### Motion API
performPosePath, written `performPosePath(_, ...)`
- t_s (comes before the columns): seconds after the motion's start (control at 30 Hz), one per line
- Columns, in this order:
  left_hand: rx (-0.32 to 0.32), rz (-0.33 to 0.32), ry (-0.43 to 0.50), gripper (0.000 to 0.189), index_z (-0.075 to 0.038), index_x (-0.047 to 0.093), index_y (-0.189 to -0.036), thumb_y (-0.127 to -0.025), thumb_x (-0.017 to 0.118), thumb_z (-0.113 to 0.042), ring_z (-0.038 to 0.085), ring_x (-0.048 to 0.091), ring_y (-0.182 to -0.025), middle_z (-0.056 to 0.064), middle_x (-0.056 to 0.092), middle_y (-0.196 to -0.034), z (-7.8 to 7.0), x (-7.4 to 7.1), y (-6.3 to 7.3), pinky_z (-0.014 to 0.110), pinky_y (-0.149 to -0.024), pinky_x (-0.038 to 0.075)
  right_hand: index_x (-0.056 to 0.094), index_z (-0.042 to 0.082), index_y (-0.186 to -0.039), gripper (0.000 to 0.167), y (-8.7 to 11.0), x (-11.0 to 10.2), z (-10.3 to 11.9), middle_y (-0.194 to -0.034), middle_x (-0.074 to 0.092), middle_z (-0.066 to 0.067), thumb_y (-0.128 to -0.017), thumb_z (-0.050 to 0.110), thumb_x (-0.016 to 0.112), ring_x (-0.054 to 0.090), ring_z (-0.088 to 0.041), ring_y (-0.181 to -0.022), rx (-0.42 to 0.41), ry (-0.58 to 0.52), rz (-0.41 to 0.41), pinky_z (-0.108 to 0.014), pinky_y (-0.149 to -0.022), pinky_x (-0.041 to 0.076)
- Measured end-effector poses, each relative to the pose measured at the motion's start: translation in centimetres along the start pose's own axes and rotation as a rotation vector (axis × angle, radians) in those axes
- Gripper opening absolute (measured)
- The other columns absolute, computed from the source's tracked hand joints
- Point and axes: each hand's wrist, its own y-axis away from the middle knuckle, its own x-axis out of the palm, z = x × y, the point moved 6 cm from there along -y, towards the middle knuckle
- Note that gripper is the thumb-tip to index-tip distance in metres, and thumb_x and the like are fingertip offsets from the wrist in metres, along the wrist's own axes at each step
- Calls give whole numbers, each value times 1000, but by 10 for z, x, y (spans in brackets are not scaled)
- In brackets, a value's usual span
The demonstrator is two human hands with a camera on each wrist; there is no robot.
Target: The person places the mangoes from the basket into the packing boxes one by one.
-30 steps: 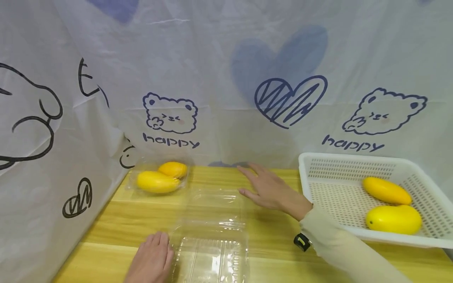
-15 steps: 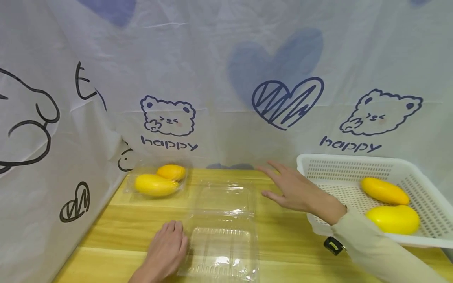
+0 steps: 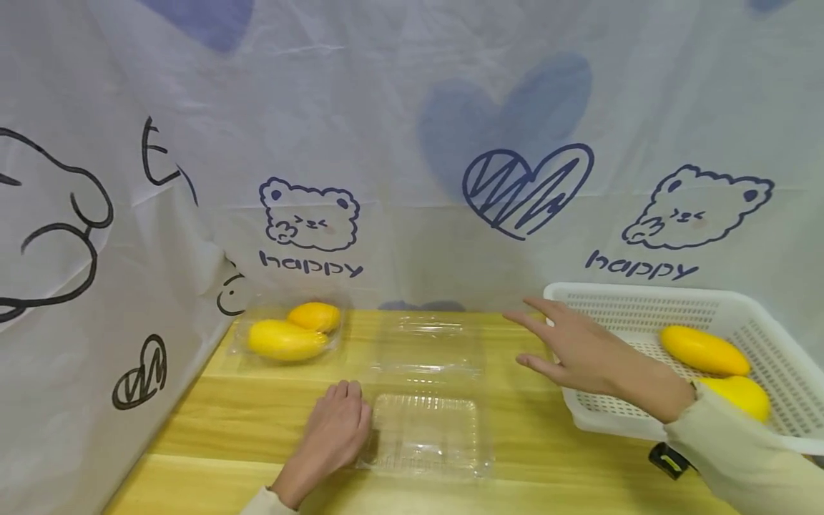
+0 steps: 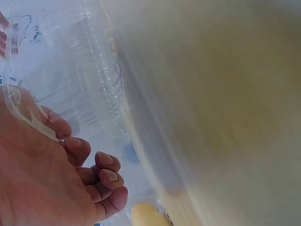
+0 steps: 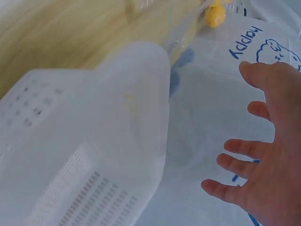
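An open clear plastic clamshell box (image 3: 425, 433) lies on the wooden table, its lid (image 3: 428, 343) folded back toward the cloth. My left hand (image 3: 331, 425) is at the box's left side; in the left wrist view its rim passes between the thumb and curled fingers (image 4: 109, 175), which pinch it. Over the left edge of the white basket (image 3: 644, 290), my right hand (image 3: 589, 354) hovers with spread fingers, holding nothing. Two yellow mangoes lie in the basket: one mango (image 3: 704, 349) farther back, another mango (image 3: 743, 397) partly hidden by my right sleeve.
Another clear box (image 3: 335, 336) stands at the back left, with a front mango (image 3: 286, 340) and a rear mango (image 3: 315, 315) inside. A printed cloth (image 3: 412, 243) borders the table (image 3: 225, 408) at the back and left.
My left hand and the open box have moved right and farther from me. My right hand has shifted right, from behind the box to above the basket's left side.
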Motion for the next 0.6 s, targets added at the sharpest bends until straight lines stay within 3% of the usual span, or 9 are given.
performPosePath(0.3,-4,-34,1,22,-9,40,-84,-105,38,-14,25,37,-75,8,38,-81,-8,0,-15,38,-68,34,44,21,-154,64,24,-17,-24,-154,42,-25,-98,45,66,46,-49,-135,34,-11,-3,-68,-99,43)
performPosePath(0.6,-6,14,26,23,-8,39,-84,-105,36,-16,26,36,-77,9,38,-81,-20,5,-21,39,-70,33,52,18,-148,62,61,-17,-55,-145,50,-24,-94,39,74,52,-47,-127,55,-35,-1,-68,-92,48)
